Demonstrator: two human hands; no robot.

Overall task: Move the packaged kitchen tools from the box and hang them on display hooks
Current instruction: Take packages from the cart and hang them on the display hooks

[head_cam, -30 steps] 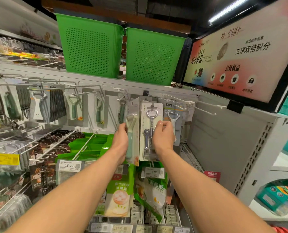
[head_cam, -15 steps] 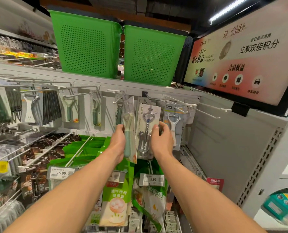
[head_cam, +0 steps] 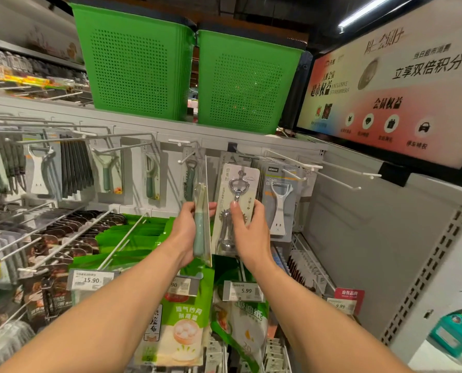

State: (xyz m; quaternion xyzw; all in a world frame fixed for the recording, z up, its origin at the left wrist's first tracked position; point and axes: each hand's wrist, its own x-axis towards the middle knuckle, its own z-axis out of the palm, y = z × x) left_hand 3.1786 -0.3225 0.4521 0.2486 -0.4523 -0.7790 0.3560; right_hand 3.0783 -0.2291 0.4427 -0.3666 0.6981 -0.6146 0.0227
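The left hand [head_cam: 184, 234] grips one green-handled tool pack [head_cam: 200, 196], and the right hand [head_cam: 248, 234] grips one corkscrew pack [head_cam: 240, 181], below two green baskets [head_cam: 135, 65].

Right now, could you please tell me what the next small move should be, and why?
Probably raise the white-carded silver corkscrew pack in the right hand so its top hole meets the black-bracketed wire hook just above; the left hand holds the edge-on green-handled tool pack aside.

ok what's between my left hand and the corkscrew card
Head view: the edge-on mint-handled tool pack, gripped by the left hand; the right hand holds the corkscrew card.
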